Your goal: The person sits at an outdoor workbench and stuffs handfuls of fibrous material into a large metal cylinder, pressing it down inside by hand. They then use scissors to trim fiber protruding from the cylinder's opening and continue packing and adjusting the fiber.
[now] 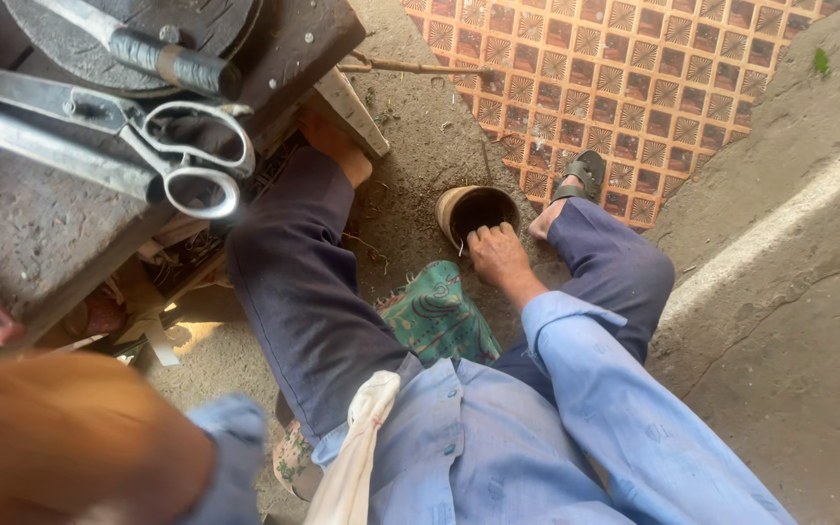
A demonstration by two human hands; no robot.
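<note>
**Hand at the Pot**

The table (31, 224) stood well left of the fingers, bearing large scissors (162, 156). The right hand (498, 258) rested on a small round pot (476, 209) on the ground, fingers curled over its rim. The left hand's grip could not be told.

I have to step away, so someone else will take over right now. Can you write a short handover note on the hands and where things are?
Right hand: fingers reaching into the small round pot on the ground between the feet; what they grip is hidden.
Left hand: out of view; only the blurred forearm shows, near the camera.
Scissors lie untouched on the workbench, beside a dark-handled tool.
Done or left: cannot be told.
</note>
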